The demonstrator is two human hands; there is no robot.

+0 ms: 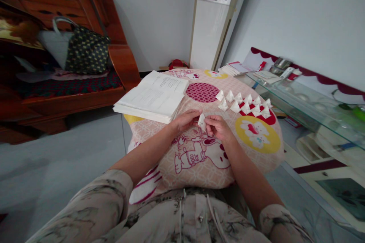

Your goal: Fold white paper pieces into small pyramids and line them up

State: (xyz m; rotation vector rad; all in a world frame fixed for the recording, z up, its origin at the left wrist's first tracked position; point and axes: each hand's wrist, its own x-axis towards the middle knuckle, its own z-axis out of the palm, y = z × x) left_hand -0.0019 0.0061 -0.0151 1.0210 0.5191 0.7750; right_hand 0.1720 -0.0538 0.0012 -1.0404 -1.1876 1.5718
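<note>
A small folded white paper piece (202,122) is held up between my two hands, over the near middle of the round table. My right hand (218,126) pinches its right side between thumb and fingers. On its left, my left hand (186,119) has its fingers bent together at the paper's edge; whether they grip it is hard to make out. Beyond my right hand, several folded white paper pyramids (246,108) stand in two rows. A thick open book (154,95) with printed pages lies left of my hands.
A patterned pink cloth (162,152) covers the table. To the right is a glass-topped stand (308,110) with papers, a metal bowl and small items. A wooden bench (125,68) holding bags (88,50) is at left. A tall white cabinet-like unit (212,26) stands behind.
</note>
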